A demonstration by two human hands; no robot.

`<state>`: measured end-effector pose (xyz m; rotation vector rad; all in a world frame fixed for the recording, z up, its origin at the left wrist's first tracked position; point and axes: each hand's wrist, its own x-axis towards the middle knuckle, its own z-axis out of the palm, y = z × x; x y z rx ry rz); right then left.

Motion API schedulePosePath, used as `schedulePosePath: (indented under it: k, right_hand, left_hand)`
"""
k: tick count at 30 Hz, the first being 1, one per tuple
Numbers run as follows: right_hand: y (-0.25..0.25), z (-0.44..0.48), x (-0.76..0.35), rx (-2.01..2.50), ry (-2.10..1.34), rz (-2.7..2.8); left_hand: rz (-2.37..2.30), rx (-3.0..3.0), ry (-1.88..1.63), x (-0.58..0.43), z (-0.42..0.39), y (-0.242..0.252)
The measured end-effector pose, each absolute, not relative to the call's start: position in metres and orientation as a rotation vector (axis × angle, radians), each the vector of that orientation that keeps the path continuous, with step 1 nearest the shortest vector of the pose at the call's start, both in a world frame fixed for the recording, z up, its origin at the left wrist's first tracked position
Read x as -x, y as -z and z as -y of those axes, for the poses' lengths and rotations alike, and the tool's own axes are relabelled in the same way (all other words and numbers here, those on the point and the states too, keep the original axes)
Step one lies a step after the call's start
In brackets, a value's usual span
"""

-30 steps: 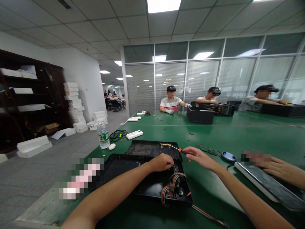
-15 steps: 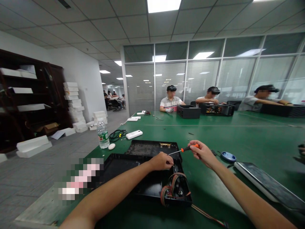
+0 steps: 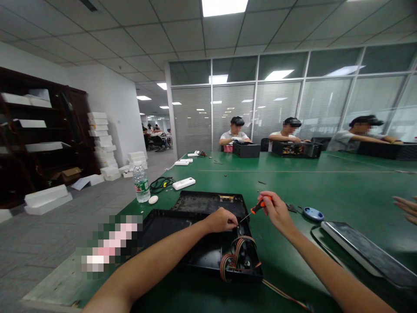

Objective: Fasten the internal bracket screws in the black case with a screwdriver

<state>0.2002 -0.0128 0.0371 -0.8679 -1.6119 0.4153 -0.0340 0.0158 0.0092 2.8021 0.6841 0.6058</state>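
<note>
A screwdriver with an orange and black handle is gripped in my right hand. Its shaft slants down to the left, and the tip is beside my left fingertips. My left hand is closed in a pinch over the right part of a shallow black case; whatever is between its fingers is too small to make out. Bundled multicoloured wires lie in the case's right end, with a strand trailing onto the table. Behind it rests a flat black panel with a brass-coloured piece on it.
A water bottle, white egg-shaped object, black cable and white power strip stand to the left. Rightward are a blue round dish, a dark-screened device and another person's hand. Co-workers sit opposite with black cases.
My right hand has tilted the screwdriver steeper, and its tip has dropped toward my left fingertips. My left hand stays nearly still. Across the table, a co-worker's black case has shifted left.
</note>
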Motion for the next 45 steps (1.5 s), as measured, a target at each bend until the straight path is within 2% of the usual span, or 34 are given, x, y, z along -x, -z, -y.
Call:
schedulePosePath:
  k: [5, 15, 45]
  right_hand:
    - [-0.038, 0.018, -0.194, 0.899, -0.209, 1.773]
    - [-0.046, 0.022, -0.19, 0.874, -0.063, 1.832]
    - [-0.062, 0.032, -0.182, 0.77, 0.102, 1.92]
  left_hand:
    - [-0.752, -2.734, -0.575, 0.033, -0.012, -0.014]
    - [-0.679, -2.805, -0.611, 0.032, -0.011, -0.012]
    - [-0.631, -2.982, -0.475, 0.031, -0.009, -0.024]
